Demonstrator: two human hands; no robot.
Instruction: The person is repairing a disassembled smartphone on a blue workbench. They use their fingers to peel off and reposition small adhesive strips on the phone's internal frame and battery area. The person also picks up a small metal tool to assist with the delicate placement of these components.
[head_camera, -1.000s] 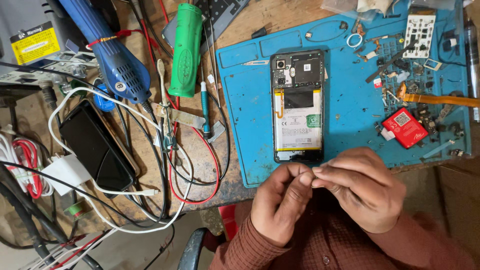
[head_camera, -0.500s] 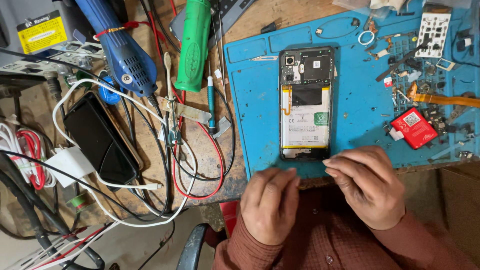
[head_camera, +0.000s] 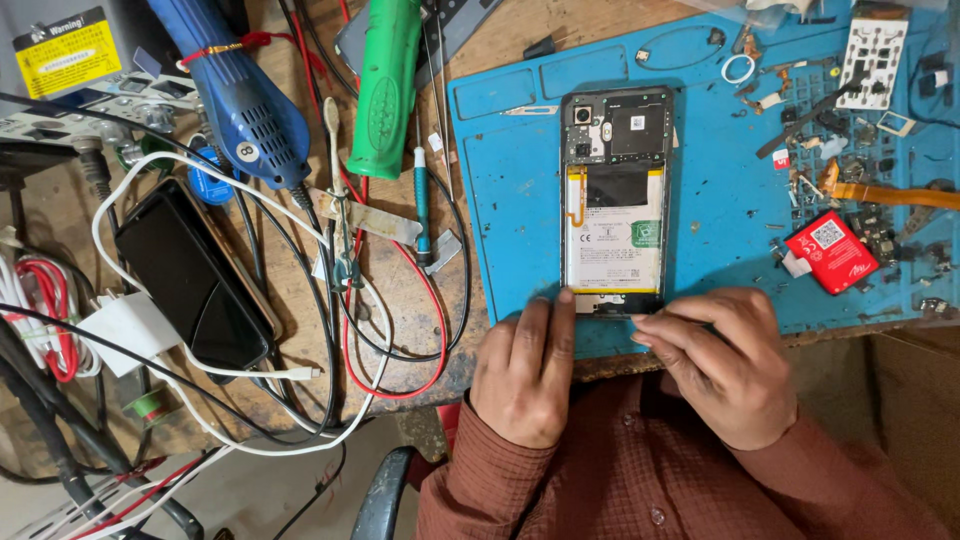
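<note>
Blue repair mat (head_camera: 520, 170): the largest thing in view, a rectangular sheet covering the upper right of a worn wooden bench, scattered with small parts at its right end.
Opened phone (head_camera: 615, 200): lies flat in the middle of the mat with its back cover off. Its long axis runs away from the person; the camera end points to the far edge and the bottom end points at the person's chest.
Battery label (head_camera: 612, 245): a white rectangle with a small green square at its right side, filling the lower half of the phone, with a yellow strip along its bottom edge.
Black phone (head_camera: 190, 280): dark slab lying slantwise on the left of the bench among white, red and black cables.
Blue heat tool (head_camera: 245, 110): upper left, nozzle toward the person, just left of a green handle (head_camera: 385, 85).
Yellow warning sticker (head_camera: 65, 50): rectangle with black print, top left corner, on a grey box.
Red packet (head_camera: 832, 250): small tilted square with a white code patch, on the mat right of the phone.
Left hand (head_camera: 525, 375): fingers together, tips touching the phone's bottom left corner.
Right hand (head_camera: 725, 365): fingers curled close, tips at the phone's bottom right corner; whether they pinch anything cannot be told.
</note>
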